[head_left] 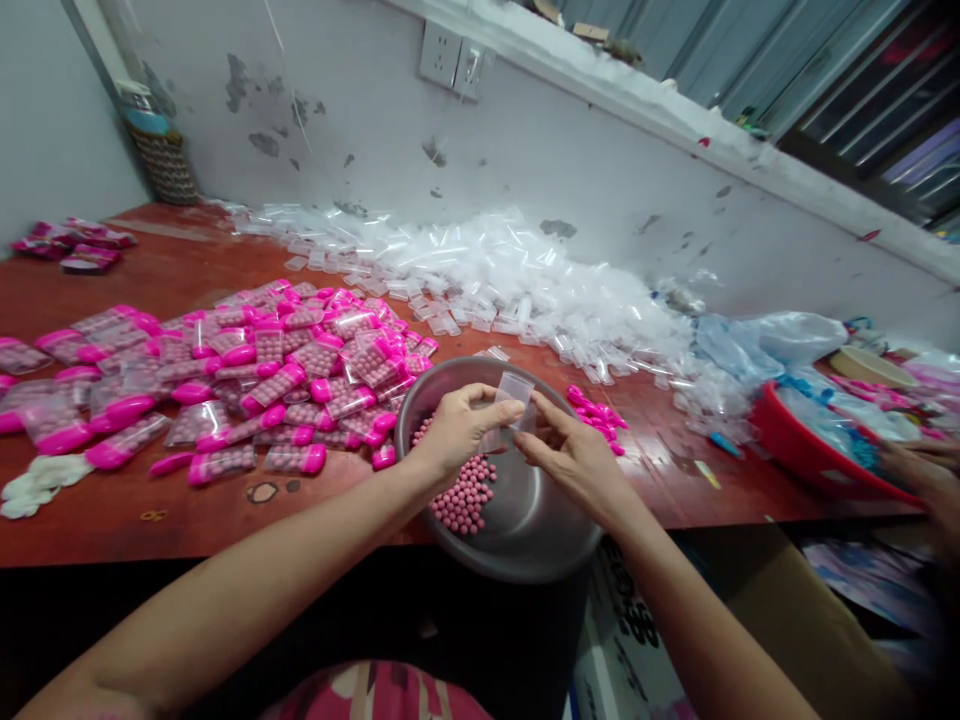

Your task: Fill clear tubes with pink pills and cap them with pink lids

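Observation:
Over a grey basin [517, 562] my left hand [466, 425] is closed on a small clear plastic case [514, 390], thumb across its front. My right hand [564, 445] is beside the case, fingers bent and partly apart; whether they touch its edge is hard to make out. Pink beads [463, 500] lie in the left part of the basin, partly hidden by my left hand and wrist. Just right of the basin is a small heap of bright pink caps [597, 418]. Left of it spreads a pile of filled cases [300, 375] with pink ends, beads showing inside.
Along the wall runs a long heap of clear empty cases [480, 260]. At right, another person's hand [922, 465] is at a red basin [810, 455] with blue items. A white cloth-like bundle [45, 482] lies at the left table edge. A woven holder [165, 165] stands in the back corner.

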A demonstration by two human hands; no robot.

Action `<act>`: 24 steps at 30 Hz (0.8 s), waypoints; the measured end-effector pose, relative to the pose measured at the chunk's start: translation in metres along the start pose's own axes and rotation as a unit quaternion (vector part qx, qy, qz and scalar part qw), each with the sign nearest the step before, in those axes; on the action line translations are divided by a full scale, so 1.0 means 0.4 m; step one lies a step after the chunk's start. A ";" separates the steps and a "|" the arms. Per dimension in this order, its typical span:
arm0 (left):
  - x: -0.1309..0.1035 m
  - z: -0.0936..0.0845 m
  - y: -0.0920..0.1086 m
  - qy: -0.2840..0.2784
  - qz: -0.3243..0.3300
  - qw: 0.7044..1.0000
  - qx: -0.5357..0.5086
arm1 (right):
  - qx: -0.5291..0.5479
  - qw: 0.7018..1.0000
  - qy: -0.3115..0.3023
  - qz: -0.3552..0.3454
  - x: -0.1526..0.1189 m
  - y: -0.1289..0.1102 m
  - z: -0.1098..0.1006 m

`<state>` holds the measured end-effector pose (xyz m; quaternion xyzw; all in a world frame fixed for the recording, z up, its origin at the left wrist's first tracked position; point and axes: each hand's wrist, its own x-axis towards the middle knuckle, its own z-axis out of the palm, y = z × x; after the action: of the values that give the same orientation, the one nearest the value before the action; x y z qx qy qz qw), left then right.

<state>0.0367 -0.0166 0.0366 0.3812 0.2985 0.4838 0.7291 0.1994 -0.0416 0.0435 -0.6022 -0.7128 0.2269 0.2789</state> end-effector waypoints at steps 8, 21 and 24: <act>0.036 -0.044 0.044 0.029 0.005 0.998 0.061 | -0.489 0.855 -0.161 -0.055 0.072 0.114 0.014; -0.006 -0.143 0.068 0.067 0.034 0.997 0.012 | -0.479 0.831 -0.248 -0.137 0.124 0.119 0.121; -0.007 -0.154 0.069 0.072 0.037 0.997 0.015 | -0.456 0.842 -0.252 -0.142 0.133 0.098 0.149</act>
<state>-0.0268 0.0039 0.0272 0.3670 0.3437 0.5319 0.6814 0.1818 0.0183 -0.0198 -0.4759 -0.8590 -0.0218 -0.1877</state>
